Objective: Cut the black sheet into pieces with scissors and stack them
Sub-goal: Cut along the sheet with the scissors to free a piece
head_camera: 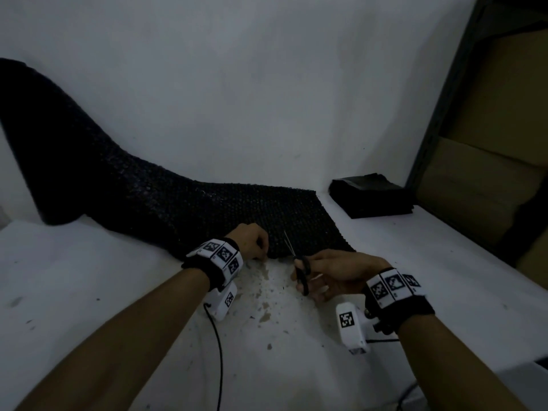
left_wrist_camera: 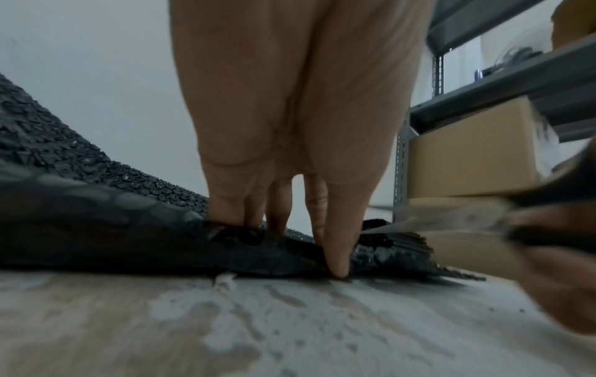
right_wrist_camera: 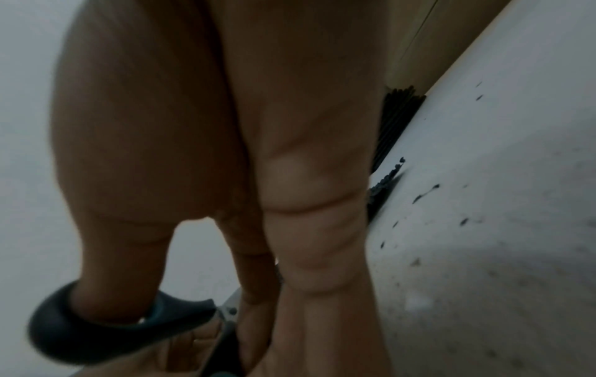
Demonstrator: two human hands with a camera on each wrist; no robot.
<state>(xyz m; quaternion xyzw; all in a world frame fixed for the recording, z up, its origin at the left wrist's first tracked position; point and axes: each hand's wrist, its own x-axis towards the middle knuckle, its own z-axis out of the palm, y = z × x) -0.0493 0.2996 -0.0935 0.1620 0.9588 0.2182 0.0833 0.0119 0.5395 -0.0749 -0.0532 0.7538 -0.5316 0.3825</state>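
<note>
— Pinning the near edge of the black sheet (head_camera: pixel 166 203) with my left hand (head_camera: pixel 252 241), fingers curled and pinching it against the white table (head_camera: pixel 118 292); my right hand (head_camera: pixel 335 271) has thumb and fingers through the loops of the scissors (head_camera: pixel 298 264), blades pointing far, just right of the pinch

— Where does the sheet lie?

— Flat on the table ahead of me, its left end curving up against the wall (head_camera: pixel 267 84). The stack of cut pieces (head_camera: pixel 372 195) sits far right, well apart

— What could spoil it?

— I judge the cut may wander, since the bumpy sheet can buckle near my left fingers (left_wrist_camera: pixel 335 255). Blades so close to that thumb could nick it. If the pinch slips, the raised left part might drag the sheet sideways
</note>
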